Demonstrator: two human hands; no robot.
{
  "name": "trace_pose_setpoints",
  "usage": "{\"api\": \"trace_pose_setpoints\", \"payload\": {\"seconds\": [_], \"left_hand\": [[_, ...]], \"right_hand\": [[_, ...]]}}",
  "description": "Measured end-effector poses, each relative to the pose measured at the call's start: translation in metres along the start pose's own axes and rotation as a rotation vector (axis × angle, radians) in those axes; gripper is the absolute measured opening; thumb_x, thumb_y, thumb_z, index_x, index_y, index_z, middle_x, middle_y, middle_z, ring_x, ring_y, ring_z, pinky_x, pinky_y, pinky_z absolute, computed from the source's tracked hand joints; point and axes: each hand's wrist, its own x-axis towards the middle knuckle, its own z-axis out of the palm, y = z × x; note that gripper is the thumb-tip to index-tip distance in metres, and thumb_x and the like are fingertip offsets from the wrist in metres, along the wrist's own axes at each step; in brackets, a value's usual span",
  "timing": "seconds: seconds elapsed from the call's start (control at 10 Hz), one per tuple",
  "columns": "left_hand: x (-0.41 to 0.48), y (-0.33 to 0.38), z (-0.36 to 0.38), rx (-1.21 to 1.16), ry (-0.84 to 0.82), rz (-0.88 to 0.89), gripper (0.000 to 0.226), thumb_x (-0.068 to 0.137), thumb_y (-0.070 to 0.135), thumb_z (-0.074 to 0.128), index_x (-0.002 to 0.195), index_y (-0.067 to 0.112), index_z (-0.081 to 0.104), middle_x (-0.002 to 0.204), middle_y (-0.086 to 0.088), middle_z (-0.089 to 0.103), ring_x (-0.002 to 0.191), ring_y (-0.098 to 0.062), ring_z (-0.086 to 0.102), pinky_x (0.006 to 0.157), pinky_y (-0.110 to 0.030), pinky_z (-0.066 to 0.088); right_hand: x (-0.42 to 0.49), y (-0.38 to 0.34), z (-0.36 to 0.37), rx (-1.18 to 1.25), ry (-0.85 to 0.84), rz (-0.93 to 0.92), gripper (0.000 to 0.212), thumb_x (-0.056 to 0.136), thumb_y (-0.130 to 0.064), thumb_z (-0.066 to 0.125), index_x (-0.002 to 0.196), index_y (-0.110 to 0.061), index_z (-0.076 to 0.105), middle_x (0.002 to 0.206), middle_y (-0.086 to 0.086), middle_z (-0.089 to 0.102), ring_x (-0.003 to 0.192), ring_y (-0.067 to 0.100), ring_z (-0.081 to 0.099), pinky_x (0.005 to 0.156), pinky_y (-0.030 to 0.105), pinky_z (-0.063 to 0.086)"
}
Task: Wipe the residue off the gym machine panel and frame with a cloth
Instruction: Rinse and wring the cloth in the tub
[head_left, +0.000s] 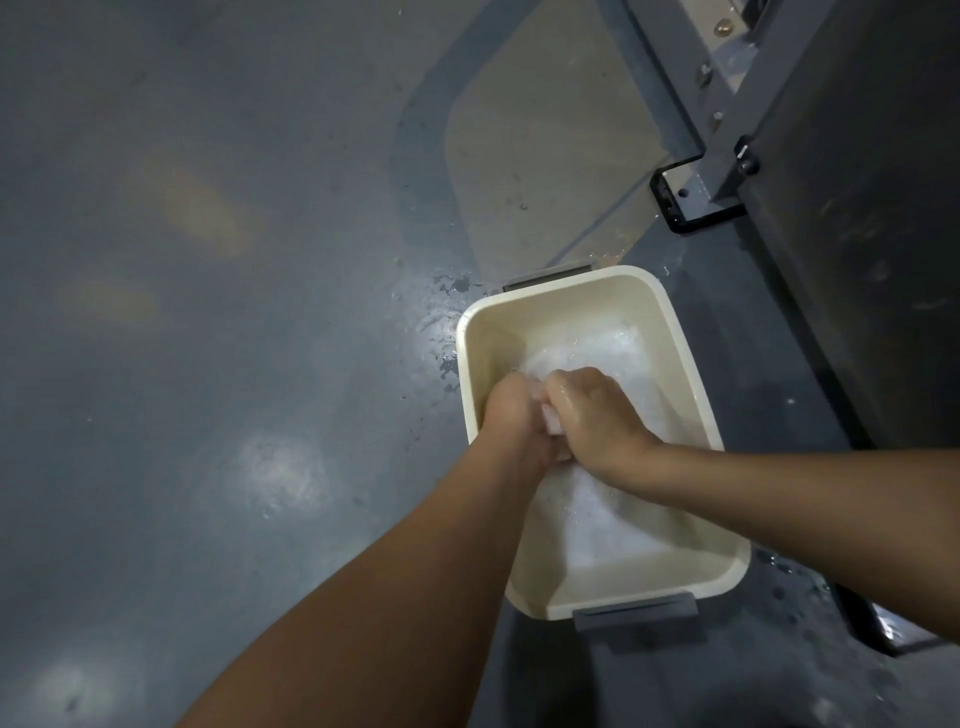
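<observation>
A cream plastic tub (675, 332) with grey handles stands on the floor and holds foamy water. Both my hands are inside it, pressed close together. My left hand (511, 410) and my right hand (592, 415) each grip a wet white cloth (550, 423) bunched between them; only a small strip of it shows. The gym machine's dark panel (857, 208) rises at the right, and its grey frame (722, 150) with bolts and a black foot sits at the upper right.
Water is splashed on the grey floor (208, 364) around the tub's far left corner and near its right front corner. A beige floor patch (540, 156) lies beyond the tub. The machine's base runs along the tub's right side.
</observation>
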Motion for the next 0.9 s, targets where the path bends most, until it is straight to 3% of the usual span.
{"api": "trace_pose_setpoints", "payload": {"seconds": [0.1, 0.2, 0.3, 0.4, 0.5, 0.6, 0.7, 0.8, 0.9], "left_hand": [[0.016, 0.014, -0.023, -0.155, -0.112, 0.138, 0.036, 0.108, 0.010, 0.030, 0.075, 0.009, 0.046, 0.070, -0.006, 0.048, 0.056, -0.014, 0.053, 0.047, -0.022, 0.043], [0.016, 0.005, -0.019, -0.081, -0.066, 0.215, 0.035, 0.103, -0.001, 0.026, 0.077, 0.004, 0.050, 0.074, -0.011, 0.045, 0.066, -0.019, 0.056, 0.061, -0.028, 0.047], [0.015, 0.005, -0.020, -0.032, -0.011, 0.229, 0.032, 0.097, 0.005, 0.035, 0.073, 0.007, 0.055, 0.067, -0.011, 0.050, 0.064, -0.022, 0.053, 0.059, -0.029, 0.045], [0.013, 0.006, -0.024, 0.034, -0.004, 0.207, 0.035, 0.094, 0.027, 0.039, 0.065, 0.014, 0.053, 0.054, -0.007, 0.047, 0.046, -0.022, 0.044, 0.045, -0.024, 0.036], [0.013, -0.002, -0.028, 0.146, 0.037, 0.239, 0.031, 0.097, 0.021, 0.047, 0.074, 0.010, 0.063, 0.051, -0.008, 0.053, 0.040, -0.017, 0.042, 0.041, -0.022, 0.031], [0.013, -0.001, -0.026, 0.137, 0.119, 0.209, 0.027, 0.101, 0.011, 0.046, 0.104, 0.004, 0.073, 0.067, -0.007, 0.062, 0.046, -0.016, 0.055, 0.043, -0.017, 0.043], [0.013, -0.003, -0.024, 0.238, 0.143, 0.219, 0.013, 0.107, 0.017, 0.040, 0.110, 0.019, 0.052, 0.072, -0.001, 0.048, 0.053, -0.014, 0.048, 0.045, -0.015, 0.041], [0.013, -0.002, -0.026, 0.279, 0.186, 0.188, 0.038, 0.109, 0.032, 0.034, 0.110, 0.008, 0.063, 0.085, -0.010, 0.062, 0.073, -0.024, 0.061, 0.065, -0.028, 0.053], [0.018, -0.003, -0.027, 0.346, 0.171, 0.185, 0.036, 0.109, 0.028, 0.038, 0.100, 0.007, 0.065, 0.077, -0.009, 0.060, 0.065, -0.022, 0.057, 0.055, -0.026, 0.049]], "right_hand": [[-0.001, 0.006, -0.006, -0.176, -0.018, -0.114, 0.036, 0.080, -0.033, 0.026, 0.048, -0.023, 0.037, 0.052, -0.005, 0.045, 0.052, 0.010, 0.042, 0.052, 0.028, 0.025], [0.011, 0.010, -0.008, -0.296, -0.031, -0.036, 0.041, 0.090, -0.038, 0.025, 0.062, -0.019, 0.048, 0.065, 0.001, 0.056, 0.066, 0.020, 0.054, 0.056, 0.028, 0.033], [0.028, 0.009, -0.011, -0.191, -0.005, 0.157, 0.019, 0.096, -0.031, 0.041, 0.101, -0.013, 0.045, 0.084, 0.007, 0.063, 0.083, 0.030, 0.062, 0.071, 0.038, 0.048], [0.033, 0.003, -0.022, -0.235, 0.049, 0.217, 0.040, 0.088, -0.028, 0.061, 0.115, -0.017, 0.034, 0.089, 0.003, 0.061, 0.089, 0.029, 0.060, 0.074, 0.036, 0.046], [0.032, 0.001, -0.030, -0.358, 0.023, 0.184, 0.025, 0.092, -0.023, 0.060, 0.110, -0.015, 0.046, 0.094, 0.003, 0.058, 0.092, 0.028, 0.053, 0.070, 0.028, 0.034], [0.033, 0.001, -0.033, -0.399, 0.100, 0.111, 0.016, 0.090, -0.001, 0.047, 0.097, -0.011, 0.055, 0.094, 0.005, 0.055, 0.093, 0.032, 0.055, 0.071, 0.028, 0.039], [0.028, 0.005, -0.030, -0.515, 0.055, 0.127, 0.032, 0.090, -0.003, 0.039, 0.117, -0.016, 0.052, 0.108, 0.008, 0.059, 0.096, 0.033, 0.057, 0.080, 0.037, 0.048], [0.023, 0.014, -0.017, -0.597, -0.218, 0.177, 0.029, 0.096, -0.011, 0.041, 0.121, -0.016, 0.055, 0.121, 0.010, 0.062, 0.105, 0.032, 0.059, 0.086, 0.036, 0.049], [0.024, 0.013, -0.014, -0.462, -0.302, 0.211, 0.018, 0.097, -0.011, 0.044, 0.091, -0.006, 0.060, 0.101, 0.014, 0.066, 0.094, 0.031, 0.062, 0.076, 0.033, 0.047]]}}
